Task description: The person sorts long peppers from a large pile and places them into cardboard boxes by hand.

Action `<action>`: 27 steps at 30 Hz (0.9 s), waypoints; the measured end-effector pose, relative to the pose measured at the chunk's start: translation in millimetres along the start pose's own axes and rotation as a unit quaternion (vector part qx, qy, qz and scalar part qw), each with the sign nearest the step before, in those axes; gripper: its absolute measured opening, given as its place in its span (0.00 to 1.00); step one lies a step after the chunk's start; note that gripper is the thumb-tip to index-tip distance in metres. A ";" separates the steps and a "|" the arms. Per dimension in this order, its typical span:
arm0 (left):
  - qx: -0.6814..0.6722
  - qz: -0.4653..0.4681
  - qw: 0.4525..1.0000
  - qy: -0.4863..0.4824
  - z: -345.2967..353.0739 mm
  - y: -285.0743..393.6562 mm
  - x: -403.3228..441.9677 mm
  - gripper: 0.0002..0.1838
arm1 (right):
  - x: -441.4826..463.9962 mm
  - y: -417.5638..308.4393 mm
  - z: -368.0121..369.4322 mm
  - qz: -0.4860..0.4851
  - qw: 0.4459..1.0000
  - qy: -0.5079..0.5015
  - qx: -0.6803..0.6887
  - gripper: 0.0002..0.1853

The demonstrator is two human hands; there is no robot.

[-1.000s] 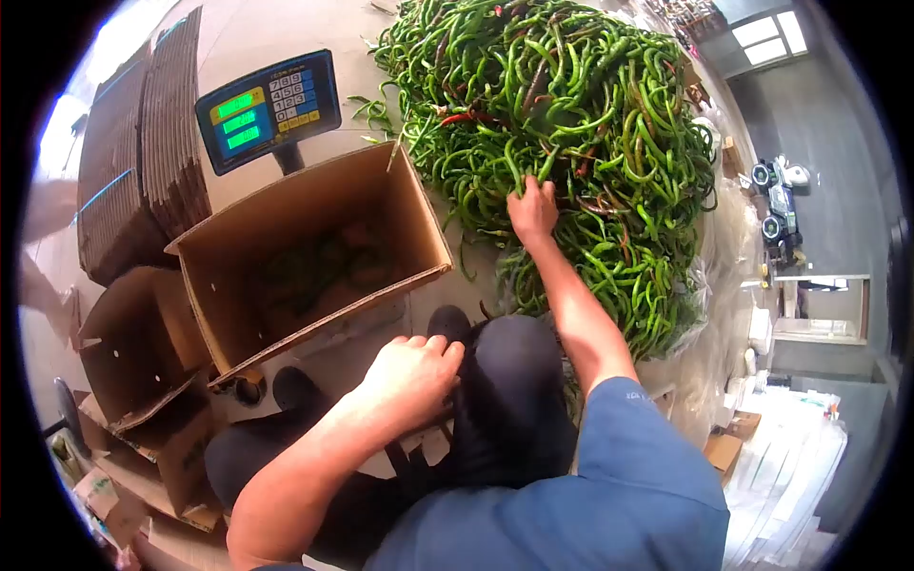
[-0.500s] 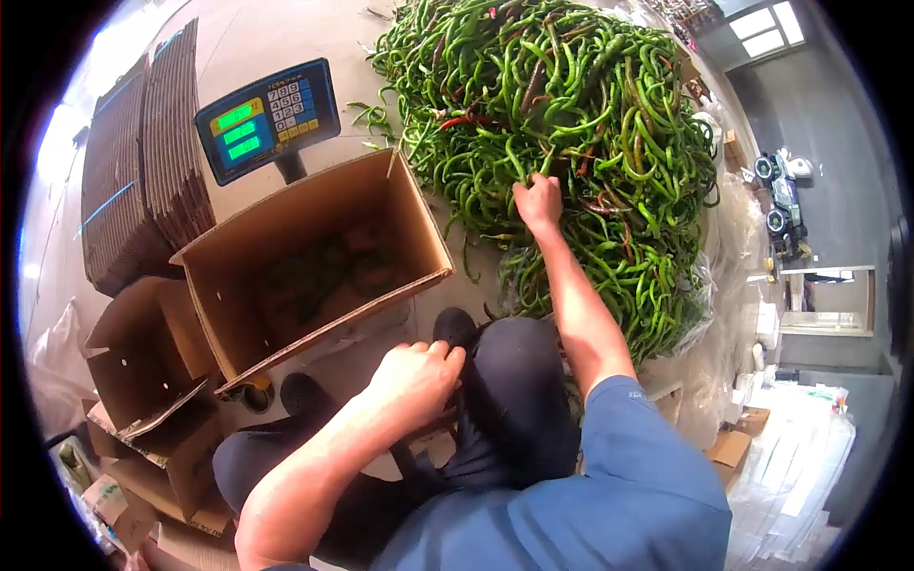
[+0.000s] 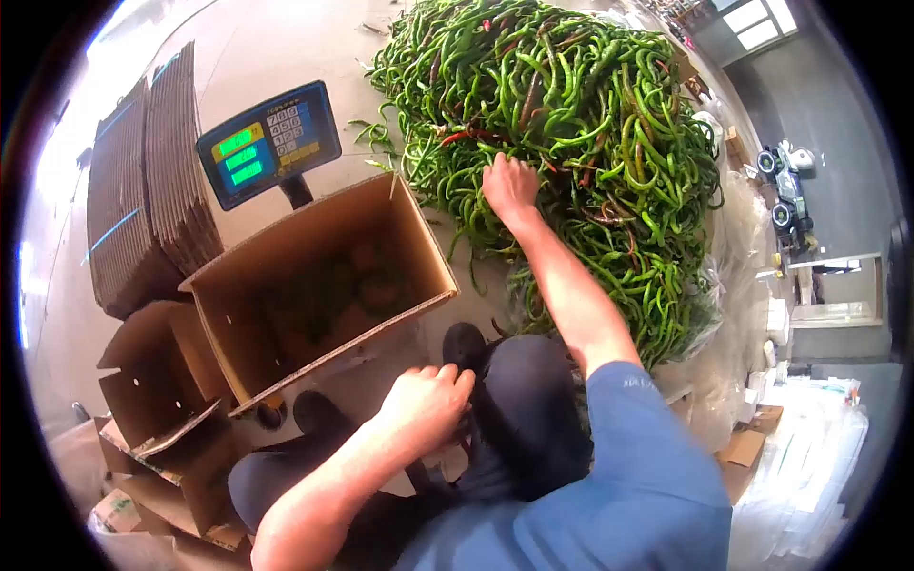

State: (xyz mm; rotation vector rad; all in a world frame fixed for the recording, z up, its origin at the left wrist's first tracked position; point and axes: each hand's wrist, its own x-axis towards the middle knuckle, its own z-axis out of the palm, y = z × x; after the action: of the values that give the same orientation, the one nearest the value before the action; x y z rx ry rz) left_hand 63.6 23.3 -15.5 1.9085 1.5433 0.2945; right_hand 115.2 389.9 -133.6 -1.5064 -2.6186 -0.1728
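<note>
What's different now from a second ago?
The right hand has shifted leftward and a little farther out over the pepper pile; whether it has taken hold of anything is unclear. The left hand stayed by the right knee; the box and display stayed put.

Daylight, strong from the left; left margin blown to white with a bluish fringe. Floor (image 3: 262, 48) pale and bright. Pepper pile (image 3: 571, 124) well lit, small glints on the skins, dark gaps between. Cardboard box (image 3: 309, 246): deep shadow inside, peppers (image 3: 367, 285) at the bottom barely legible. Scale display (image 3: 271, 143) glows: 3 green readouts, digits too smeared to read. Right hand (image 3: 510, 186) lit on top, fingertips hard to make out. Left hand (image 3: 428, 404) bright across the back; dark trousers (image 3: 538, 400) swallow detail. Window (image 3: 745, 15) washed out; grey wall (image 3: 843, 105) dim; plastic sheeting (image 3: 800, 466) near overexposed. Fisheye: all 4 corners black, edges bowed and soft.
</note>
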 end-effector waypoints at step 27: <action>0.006 -0.009 1.000 0.029 -15.1 5.4 -5.9 0.21 | -58.5 6.9 -15.0 0.047 0.913 0.239 0.328 0.19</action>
State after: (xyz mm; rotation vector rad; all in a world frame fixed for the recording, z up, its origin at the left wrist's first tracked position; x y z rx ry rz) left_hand 57.9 22.6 0.5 1.9092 1.6021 0.3369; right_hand 151.0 341.2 -127.7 -1.1556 -1.9266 0.2879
